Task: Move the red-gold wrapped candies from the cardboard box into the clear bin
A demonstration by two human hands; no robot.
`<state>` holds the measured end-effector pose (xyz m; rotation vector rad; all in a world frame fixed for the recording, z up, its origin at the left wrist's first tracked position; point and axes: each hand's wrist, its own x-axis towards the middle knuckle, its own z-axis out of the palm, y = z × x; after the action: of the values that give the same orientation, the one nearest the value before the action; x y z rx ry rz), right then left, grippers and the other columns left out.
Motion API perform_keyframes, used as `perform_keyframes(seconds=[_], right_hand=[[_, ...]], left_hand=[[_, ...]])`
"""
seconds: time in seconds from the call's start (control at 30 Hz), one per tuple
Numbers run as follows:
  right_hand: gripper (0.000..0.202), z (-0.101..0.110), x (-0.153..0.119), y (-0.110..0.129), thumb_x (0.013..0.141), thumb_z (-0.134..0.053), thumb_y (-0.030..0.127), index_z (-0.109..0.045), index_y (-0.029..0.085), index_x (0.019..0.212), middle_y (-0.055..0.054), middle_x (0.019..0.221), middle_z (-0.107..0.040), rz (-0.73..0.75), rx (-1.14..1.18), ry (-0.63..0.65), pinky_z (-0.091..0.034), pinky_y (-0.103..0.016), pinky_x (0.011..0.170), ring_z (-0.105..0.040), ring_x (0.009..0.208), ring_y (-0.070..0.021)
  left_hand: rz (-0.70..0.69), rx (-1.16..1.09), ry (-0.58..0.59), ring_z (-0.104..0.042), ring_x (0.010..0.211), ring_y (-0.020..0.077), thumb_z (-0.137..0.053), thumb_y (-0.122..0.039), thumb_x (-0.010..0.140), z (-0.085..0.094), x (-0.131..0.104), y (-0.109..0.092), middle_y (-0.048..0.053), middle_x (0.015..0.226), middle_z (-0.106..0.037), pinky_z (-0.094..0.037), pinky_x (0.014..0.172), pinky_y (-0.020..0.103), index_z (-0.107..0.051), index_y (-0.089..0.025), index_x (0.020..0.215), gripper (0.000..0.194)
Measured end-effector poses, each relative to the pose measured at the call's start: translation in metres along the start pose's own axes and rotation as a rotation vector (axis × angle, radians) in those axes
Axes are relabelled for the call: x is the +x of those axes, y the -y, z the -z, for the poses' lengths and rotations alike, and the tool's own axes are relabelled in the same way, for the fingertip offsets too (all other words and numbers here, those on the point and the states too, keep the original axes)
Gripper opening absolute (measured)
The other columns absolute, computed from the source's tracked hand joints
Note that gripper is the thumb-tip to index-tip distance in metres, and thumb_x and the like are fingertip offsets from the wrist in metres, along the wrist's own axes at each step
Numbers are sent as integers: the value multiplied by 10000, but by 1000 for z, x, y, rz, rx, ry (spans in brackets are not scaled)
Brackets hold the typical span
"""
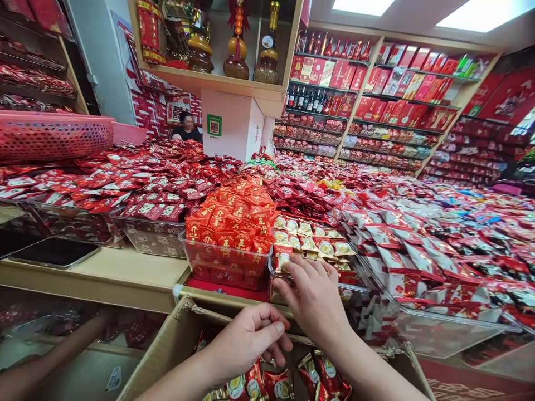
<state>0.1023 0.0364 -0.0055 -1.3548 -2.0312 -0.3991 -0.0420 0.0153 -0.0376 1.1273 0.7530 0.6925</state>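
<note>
My right hand (pixel 311 287) reaches over the front of a clear plastic bin of small gold-and-red candy packets (pixel 311 236). Its thumb and fingertips close on one wrapped candy (pixel 283 262) at the bin's front left corner. My left hand (pixel 261 334) hangs above an open cardboard box (pixel 167 342), its fingers loosely curled and apart, with nothing visible in them. Red-and-gold wrapped candies (pixel 254 381) lie inside the box, partly hidden by my forearms. Left of the gold packets stands a clear bin (pixel 228 264) heaped with orange-red packets (pixel 238 217).
More clear bins of red packets (pixel 159 209) line the counter on the left, white-and-red packets (pixel 395 245) on the right. A phone (pixel 54 252) lies on the counter ledge. A pink basket (pixel 54 136) sits at left. A person (pixel 186 131) is behind the display.
</note>
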Motion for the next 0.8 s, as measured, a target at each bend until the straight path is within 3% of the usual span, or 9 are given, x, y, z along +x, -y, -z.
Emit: perform_keyframes(seconds=[0.2,0.43,0.6,0.7,0.73,0.8], right_hand=[[316,-3,2,2,804,-487,377,-546,225,1075,-77,1037,-559,-66,2,40,-305,-389,789,-454,926,-231],[403,-8,-1,2,788,-508,370,-484,205,1155,-104,1149,-504,-36,9,68,-291,-434,852,-406,1043,-257],[362,9,-7,4,788,-510,309,-494,174,1123,-142,1188,-460,37,60,-38,-313,-459,862,-371,1087,-283],[166,7,-37,5,795,-479,220,-554,173,936,-104,916,-571,244,229,-54,-421,-333,702,-500,846,-202],[104,-2,-53,6,796,-465,217,-560,187,826,-67,769,-577,312,291,-22,-426,-287,605,-511,704,-166],[216,-29,-90,6,808,-416,255,-516,211,623,-6,528,-512,336,313,94,-395,-255,473,-461,487,-133]], left_hand=[[-3,16,19,-571,510,108,-560,-358,733,2,1,0,8,665,-622,-399,539,250,-477,-143,777,235],[12,30,35,-585,520,113,-553,-348,745,4,2,3,12,679,-624,-407,545,248,-476,-143,786,223],[-1,41,48,-574,515,109,-545,-374,749,4,4,1,7,693,-599,-420,548,248,-485,-145,786,240],[28,178,92,-533,479,101,-515,-365,759,7,1,-5,-21,636,-557,-406,499,225,-519,-153,769,211],[76,268,134,-524,472,105,-505,-340,758,9,-1,-7,-27,602,-550,-399,485,220,-535,-159,751,184],[195,523,243,-534,481,129,-473,-279,748,14,-6,-8,-22,552,-567,-391,473,222,-574,-174,710,151]])
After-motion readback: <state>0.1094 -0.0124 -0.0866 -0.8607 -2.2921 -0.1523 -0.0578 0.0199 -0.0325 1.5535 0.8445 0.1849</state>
